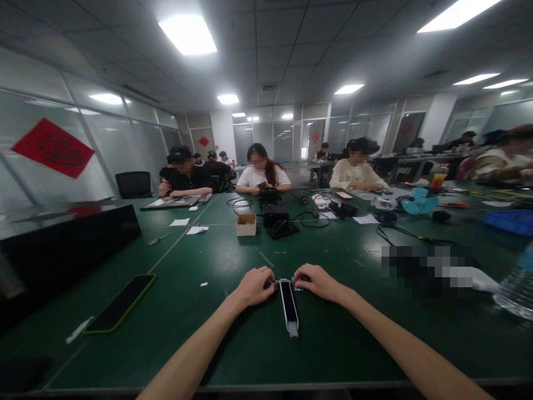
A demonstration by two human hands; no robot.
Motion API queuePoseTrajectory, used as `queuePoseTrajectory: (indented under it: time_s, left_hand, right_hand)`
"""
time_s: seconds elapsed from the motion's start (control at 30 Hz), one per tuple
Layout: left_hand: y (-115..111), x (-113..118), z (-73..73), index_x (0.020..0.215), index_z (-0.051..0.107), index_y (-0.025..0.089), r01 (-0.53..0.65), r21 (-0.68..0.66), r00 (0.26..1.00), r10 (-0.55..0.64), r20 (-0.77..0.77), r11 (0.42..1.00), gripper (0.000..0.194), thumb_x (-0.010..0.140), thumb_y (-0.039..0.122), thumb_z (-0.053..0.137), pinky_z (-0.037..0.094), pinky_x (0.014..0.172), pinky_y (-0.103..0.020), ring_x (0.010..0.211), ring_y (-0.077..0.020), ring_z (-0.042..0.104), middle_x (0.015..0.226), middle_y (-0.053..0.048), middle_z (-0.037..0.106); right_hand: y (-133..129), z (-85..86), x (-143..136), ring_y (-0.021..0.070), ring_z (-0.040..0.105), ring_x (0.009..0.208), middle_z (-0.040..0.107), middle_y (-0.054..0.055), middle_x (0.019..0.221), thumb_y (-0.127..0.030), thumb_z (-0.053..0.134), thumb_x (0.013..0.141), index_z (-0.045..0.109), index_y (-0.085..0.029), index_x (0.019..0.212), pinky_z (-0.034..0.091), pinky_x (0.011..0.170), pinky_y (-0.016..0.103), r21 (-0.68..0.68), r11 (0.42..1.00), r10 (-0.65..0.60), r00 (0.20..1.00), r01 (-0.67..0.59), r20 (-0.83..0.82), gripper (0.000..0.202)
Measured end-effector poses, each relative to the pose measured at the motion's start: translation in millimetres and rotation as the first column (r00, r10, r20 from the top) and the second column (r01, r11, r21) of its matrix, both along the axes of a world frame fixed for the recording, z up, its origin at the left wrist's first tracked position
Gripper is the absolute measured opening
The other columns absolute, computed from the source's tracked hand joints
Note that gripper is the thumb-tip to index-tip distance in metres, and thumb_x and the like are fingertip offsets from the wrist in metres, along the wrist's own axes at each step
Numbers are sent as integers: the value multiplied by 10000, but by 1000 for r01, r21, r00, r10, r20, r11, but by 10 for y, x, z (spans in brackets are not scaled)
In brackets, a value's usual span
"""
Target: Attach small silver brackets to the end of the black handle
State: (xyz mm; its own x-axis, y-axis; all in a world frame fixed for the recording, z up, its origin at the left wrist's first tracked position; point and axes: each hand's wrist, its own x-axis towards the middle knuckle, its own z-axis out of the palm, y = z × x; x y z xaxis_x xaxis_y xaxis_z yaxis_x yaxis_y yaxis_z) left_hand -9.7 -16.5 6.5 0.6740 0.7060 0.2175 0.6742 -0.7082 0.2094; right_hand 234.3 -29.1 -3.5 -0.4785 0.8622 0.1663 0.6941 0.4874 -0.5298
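A slim dark object with pale edges [288,303] lies on the green table, its narrow grey end towards me. At its far left corner is my left hand [255,286], fingers curled together in a pinch. My right hand [318,282] is closed the same way at the far right corner, beside a small pale piece [297,286]. Tiny parts show between the fingertips and the object's far end. I cannot make out what either hand pinches, nor the object's exact kind.
On my left lies a phone with a green edge [121,303], near a black box-like block [75,239]. Ahead are a small cardboard box [246,225] and black devices with cables [275,215]. A clear bottle [518,283] and blue tray [510,221] stand right. People sit across the table.
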Motion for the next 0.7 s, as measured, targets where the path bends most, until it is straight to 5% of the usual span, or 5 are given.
queuePoseTrajectory:
  time_s: [0.33,0.7]
  left_hand:
    - [-20,3,35,896,559,177,2,-6,1000,-2,4,1000,107,838,244,498,407,696,-258,765,-146,568,866,-13,598]
    - [-12,1,25,906,560,176,-4,-10,1000,4,-3,1000,111,843,249,504,414,705,-258,779,-148,574,875,-18,604]
  right_hand:
    - [-14,11,0,173,536,863,612,36,926,-342,440,920,633,-202,941,429,774,307,29,999,40,999,-41,30,239]
    - [-26,21,-7,165,529,825,594,38,910,-351,500,883,620,-193,913,439,734,299,7,1000,-8,1000,8,0,201]
